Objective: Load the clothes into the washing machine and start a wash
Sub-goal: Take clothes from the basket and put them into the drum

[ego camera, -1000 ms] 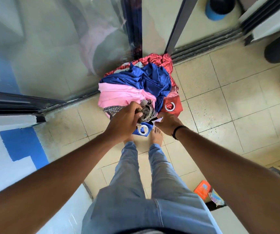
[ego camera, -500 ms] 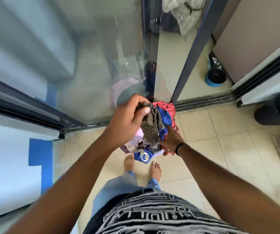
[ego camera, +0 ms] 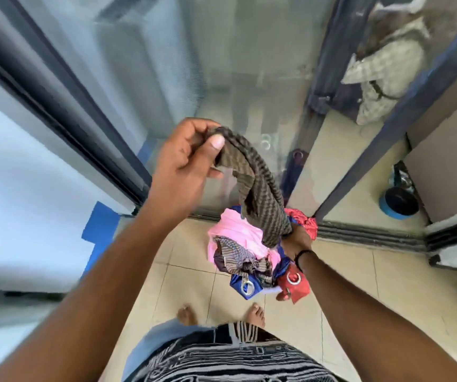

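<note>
Beige floor tiles (ego camera: 359, 285) run under the person's bare feet, up to a dark door track (ego camera: 370, 234) on the far side. Beyond the left hand (ego camera: 183, 172) stands a large glass panel (ego camera: 221, 64) in a dark frame; to the right of it a doorway opens onto more tile, where a pale crumpled cloth (ego camera: 381, 75) and a blue-rimmed black bowl (ego camera: 399, 202) lie well apart from both hands.

Open floor stretches to the right of the right hand (ego camera: 296, 241) and back toward the feet. On the left, a white surface with a blue patch (ego camera: 103, 224) closes in near the left forearm.

The left hand is raised above the pile of clothes (ego camera: 238, 244), its thumb and fingers (ego camera: 217, 142) pinched together on the top end of a brown striped garment (ego camera: 254, 186). That garment hangs down in a curve to the right hand, which is low at the pile's right edge, fingers curled in among the fabric; whether they grip the garment's lower end cannot be told. A dark band circles that wrist.

The pile sits on the floor just beyond the toes, below the left fingers: pink cloth, a checked piece, a red garment, and blue and red fabric corners with metal eyelets (ego camera: 294, 278) just beneath the right wrist.
</note>
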Motion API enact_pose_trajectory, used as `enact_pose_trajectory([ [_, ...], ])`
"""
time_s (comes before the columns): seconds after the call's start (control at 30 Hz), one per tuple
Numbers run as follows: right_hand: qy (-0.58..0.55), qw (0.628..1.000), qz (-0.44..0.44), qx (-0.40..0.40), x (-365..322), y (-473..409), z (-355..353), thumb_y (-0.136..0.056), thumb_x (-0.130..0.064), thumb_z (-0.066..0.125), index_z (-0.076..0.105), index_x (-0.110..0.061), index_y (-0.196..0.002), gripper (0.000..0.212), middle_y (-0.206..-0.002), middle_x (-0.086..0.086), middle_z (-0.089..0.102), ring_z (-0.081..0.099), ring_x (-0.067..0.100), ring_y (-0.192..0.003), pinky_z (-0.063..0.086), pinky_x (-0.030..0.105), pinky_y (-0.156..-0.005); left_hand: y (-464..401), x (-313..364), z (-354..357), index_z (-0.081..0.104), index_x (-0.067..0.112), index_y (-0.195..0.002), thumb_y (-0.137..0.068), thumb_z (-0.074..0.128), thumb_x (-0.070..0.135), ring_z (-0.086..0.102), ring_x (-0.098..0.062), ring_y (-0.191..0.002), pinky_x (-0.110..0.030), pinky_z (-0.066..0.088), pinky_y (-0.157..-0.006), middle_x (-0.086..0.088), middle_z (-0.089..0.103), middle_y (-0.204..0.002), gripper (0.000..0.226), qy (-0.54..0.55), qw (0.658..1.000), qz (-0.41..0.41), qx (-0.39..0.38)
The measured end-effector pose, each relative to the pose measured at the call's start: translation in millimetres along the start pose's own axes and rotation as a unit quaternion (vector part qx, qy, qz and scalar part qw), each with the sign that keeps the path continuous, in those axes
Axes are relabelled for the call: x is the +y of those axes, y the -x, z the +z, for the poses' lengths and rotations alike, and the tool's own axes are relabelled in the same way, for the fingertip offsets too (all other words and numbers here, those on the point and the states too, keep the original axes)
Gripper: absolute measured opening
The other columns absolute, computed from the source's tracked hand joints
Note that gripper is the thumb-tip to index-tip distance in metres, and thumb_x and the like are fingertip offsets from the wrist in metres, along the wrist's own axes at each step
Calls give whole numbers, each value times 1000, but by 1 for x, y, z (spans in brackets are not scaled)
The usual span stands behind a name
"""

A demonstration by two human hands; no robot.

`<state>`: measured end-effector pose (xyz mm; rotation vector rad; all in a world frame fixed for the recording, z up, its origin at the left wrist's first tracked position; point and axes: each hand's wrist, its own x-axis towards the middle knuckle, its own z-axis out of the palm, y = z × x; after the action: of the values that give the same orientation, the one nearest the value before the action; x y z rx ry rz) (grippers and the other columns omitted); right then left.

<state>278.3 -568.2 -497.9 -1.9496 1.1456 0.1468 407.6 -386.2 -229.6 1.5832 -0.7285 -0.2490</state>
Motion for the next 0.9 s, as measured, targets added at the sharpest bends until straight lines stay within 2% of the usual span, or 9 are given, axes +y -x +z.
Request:
enact_pose_trajectory([
  [0.1, -9, 999, -45, -5, -44, -4, 8, -89, -29, 50, 72, -2, -105, 38, -110, 27, 70, 66, 36, -100, 47, 38, -82, 14, -9, -47, 56, 21, -102, -103, 51, 7, 66, -2, -73, -31, 59, -62, 13, 69, -85, 15, -31, 995, -23, 87],
  [0.17, -37, 997, -69, 0, -78, -3, 20, -77, -33, 45, 72, 2, -100, 50, -106, 30, 69, 65, 39, -96, 47, 40, -81, 30, -18, -84, 56, 16, -103, -103, 50, 6, 67, -4, -69, -31, 57, -61, 8, 68, -84, 11, -49, 987, -57, 140],
  [0.27, -62, 995, -69, -27, -130, -3, 45, -80, -2, 53, 72, 5, -92, 24, -96, 32, 70, 67, 44, -96, 50, 46, -80, 58, -31, -143, 55, 9, -106, -103, 51, 8, 69, -13, -66, -28, 56, -59, -8, 67, -83, 5, -54, 969, -114, 211],
  [0.3, -86, 993, -70, -45, -150, 1, 58, -79, 6, 50, 72, 3, -88, 24, -90, 31, 70, 68, 44, -90, 52, 50, -79, 70, -35, -163, 56, 9, -105, -103, 52, 9, 69, -16, -67, -27, 56, -58, -10, 69, -83, 5, -51, 961, -131, 240],
  [0.37, -143, 984, -77, -69, -191, 14, 84, -77, 10, 43, 68, -4, -76, 28, -77, 27, 66, 67, 40, -76, 55, 55, -72, 96, -42, -201, 58, 13, -100, -103, 53, 10, 71, -17, -67, -26, 57, -57, -7, 71, -79, 6, -41, 942, -153, 297],
  [0.43, -171, 976, -98, -94, -232, 30, 110, -80, 8, 42, 66, 0, -78, 26, -78, 29, 65, 65, 38, -72, 53, 50, -64, 123, -49, -235, 59, 12, -102, -103, 53, 12, 72, -15, -67, -26, 58, -57, -5, 72, -78, 6, -33, 924, -170, 342],
  [0.53, -186, 962, -139, -142, -291, 69, 153, -83, 8, 40, 66, 6, -89, 26, -80, 21, 65, 65, 30, -70, 52, 34, -57, 174, -57, -292, 57, 9, -109, -103, 52, 15, 73, -15, -68, -27, 58, -58, -6, 70, -81, 10, -10, 889, -183, 419],
  [0.63, -179, 950, -176, -185, -334, 106, 189, -87, 7, 39, 68, -4, -88, 31, -80, 11, 71, 70, 23, -68, 53, 25, -49, 221, -62, -338, 59, 12, -107, -104, 52, 17, 72, -12, -66, -26, 58, -58, -3, 70, -81, 9, 4, 854, -183, 488],
  [0.9, -165, 897, -272, -308, -433, 233, 322, -93, 4, 39, 66, -17, -81, 36, -76, 4, 71, 70, 14, -60, 55, 28, -49, 362, -48, -462, 61, 5, -111, -104, 51, 17, 71, -16, -68, -32, 59, -60, -5, 68, -81, 17, 27, 721, -151, 676],
])
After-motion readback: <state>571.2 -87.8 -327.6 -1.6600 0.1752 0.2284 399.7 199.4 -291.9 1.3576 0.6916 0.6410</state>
